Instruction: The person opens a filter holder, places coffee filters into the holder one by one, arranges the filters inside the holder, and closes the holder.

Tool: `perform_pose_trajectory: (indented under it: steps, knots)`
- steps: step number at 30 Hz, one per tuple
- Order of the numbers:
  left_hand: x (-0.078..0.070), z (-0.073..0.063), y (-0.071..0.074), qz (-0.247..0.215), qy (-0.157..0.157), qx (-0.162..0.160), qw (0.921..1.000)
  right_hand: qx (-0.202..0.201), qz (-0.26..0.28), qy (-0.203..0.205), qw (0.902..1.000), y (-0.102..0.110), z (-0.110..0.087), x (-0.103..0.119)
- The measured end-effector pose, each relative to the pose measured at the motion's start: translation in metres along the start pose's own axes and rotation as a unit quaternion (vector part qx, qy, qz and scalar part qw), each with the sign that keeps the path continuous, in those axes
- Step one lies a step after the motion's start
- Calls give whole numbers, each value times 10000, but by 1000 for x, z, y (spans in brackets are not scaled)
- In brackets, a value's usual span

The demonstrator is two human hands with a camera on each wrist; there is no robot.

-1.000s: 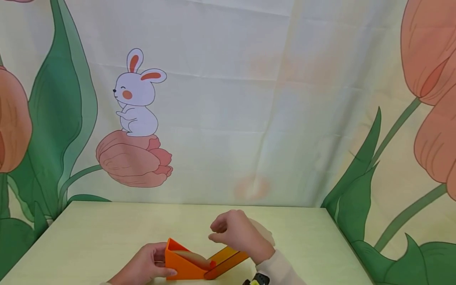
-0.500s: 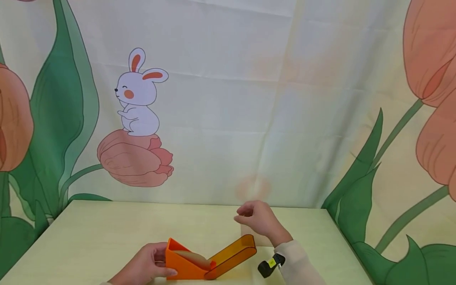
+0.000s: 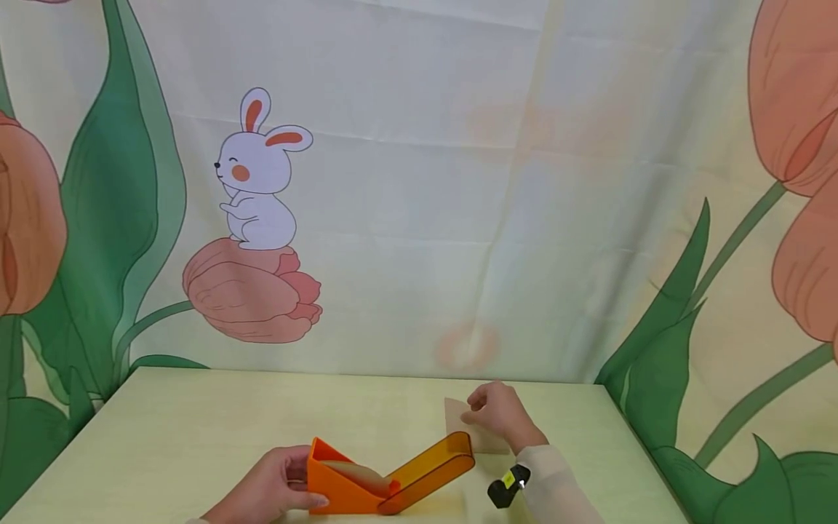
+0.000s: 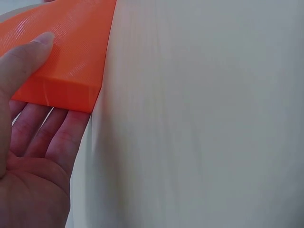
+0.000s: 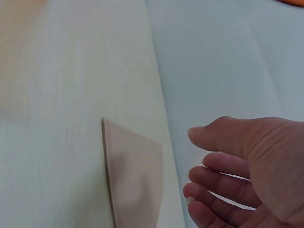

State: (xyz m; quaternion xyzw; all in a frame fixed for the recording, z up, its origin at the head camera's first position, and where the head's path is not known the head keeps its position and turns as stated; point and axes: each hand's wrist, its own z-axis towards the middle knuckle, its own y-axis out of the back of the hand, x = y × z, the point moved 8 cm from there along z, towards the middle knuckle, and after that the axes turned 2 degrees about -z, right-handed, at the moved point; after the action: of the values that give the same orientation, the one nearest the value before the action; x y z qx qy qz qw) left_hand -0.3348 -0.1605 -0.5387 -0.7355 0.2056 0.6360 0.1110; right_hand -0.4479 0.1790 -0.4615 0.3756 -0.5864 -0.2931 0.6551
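Observation:
My left hand holds an orange wedge-shaped box by its left end, with the thumb on the near side and the fingers behind; the left wrist view shows the fingers against its end wall. A translucent amber hinged lid slants up to the right, swung away from the box. Inside lies a flat tan piece with a rounded edge. My right hand hovers over another flat tan piece, apparently paper, lying on the table. In the right wrist view its fingers are loosely bent with nothing between them.
The pale table meets a hanging backdrop cloth printed with a rabbit and tulips. A small black and yellow device sits at my right wrist, close to the lid's raised end.
My right hand has moved right, from above the box and lid to over the tan piece on the table. The left hand and the box have stayed in place.

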Motion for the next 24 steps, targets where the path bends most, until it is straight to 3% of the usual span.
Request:
perform_pose_trajectory:
  steps: [7, 15, 24]
  knots:
    - [1, 0, 0, 2, -19, -22, 10000, 112, 46, -643, 9979, -6, 1, -24]
    - [2, 1, -1, 94, -66, -23, 9999, -18, -69, -924, 9957, -12, 6, -49]
    - [3, 0, 1, 165, 5, -106, 9998, 171, -236, -1064, 9939, -18, 15, -63]
